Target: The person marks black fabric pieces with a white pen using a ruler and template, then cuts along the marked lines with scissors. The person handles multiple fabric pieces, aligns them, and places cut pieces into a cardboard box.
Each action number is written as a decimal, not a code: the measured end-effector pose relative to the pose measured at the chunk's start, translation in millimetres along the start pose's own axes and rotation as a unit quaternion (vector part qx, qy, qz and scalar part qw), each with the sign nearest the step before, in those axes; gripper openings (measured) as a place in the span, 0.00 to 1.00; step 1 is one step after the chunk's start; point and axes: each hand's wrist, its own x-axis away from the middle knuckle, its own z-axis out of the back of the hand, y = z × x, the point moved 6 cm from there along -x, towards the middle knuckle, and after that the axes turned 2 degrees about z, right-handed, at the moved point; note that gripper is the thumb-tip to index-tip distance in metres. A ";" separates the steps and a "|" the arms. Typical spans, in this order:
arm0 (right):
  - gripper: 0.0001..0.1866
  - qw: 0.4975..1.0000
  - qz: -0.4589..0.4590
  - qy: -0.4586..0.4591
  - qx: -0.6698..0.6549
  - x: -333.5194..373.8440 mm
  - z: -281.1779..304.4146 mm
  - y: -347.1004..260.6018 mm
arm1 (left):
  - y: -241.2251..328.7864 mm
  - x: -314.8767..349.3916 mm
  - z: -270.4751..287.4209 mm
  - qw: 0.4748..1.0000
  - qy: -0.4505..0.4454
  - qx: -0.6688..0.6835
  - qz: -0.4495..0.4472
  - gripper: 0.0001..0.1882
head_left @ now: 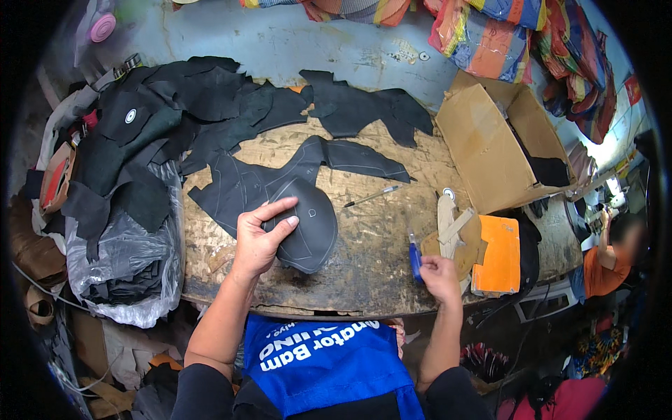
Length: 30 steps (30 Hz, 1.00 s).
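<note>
My left hand grips the left edge of a rounded black leather piece, thumb and forefinger lying over its top. A small outline is drawn on that piece. Under and behind it spreads a larger black leather sheet with pale traced lines and an arm reaching right. My right hand, near the table's front edge, is closed on a blue utility knife, which points away from me. Beyond the leather and to its right lies a pen.
Cardboard pattern pieces and an orange board lie right of the knife. An open cardboard box stands behind them. Black leather scraps pile at the back left, above a clear plastic bag. A person in orange sits far right.
</note>
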 end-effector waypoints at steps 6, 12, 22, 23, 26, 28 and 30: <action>0.31 0.842 -0.025 -0.371 -0.390 68.4 -88.6 -22.7 | 33.2 -13.0 -1.1 0.995 0.016 -0.061 -0.080 0.27; 0.57 0.807 0.021 -0.497 -0.318 89.9 -142.6 -30.9 | 61.4 -10.2 1.4 0.980 -0.027 -0.160 -0.112 0.30; 0.52 0.859 0.151 -0.471 -0.133 92.2 -157.7 -52.9 | 71.7 5.4 -14.0 0.965 -0.093 -0.211 -0.126 0.32; 0.52 0.868 0.140 -0.463 -0.113 91.1 -158.5 -50.1 | 74.1 7.1 -13.9 0.965 -0.086 -0.208 -0.134 0.32; 0.51 0.877 0.151 -0.445 -0.098 91.3 -158.9 -47.3 | 78.0 11.2 -18.4 0.964 -0.102 -0.197 -0.148 0.32; 0.51 0.872 0.173 -0.440 -0.130 91.9 -156.9 -50.0 | 79.2 12.5 -20.5 0.964 -0.101 -0.194 -0.149 0.32; 0.50 0.859 0.214 -0.443 -0.140 93.6 -152.9 -55.4 | 80.3 12.9 -22.3 0.965 -0.108 -0.188 -0.149 0.32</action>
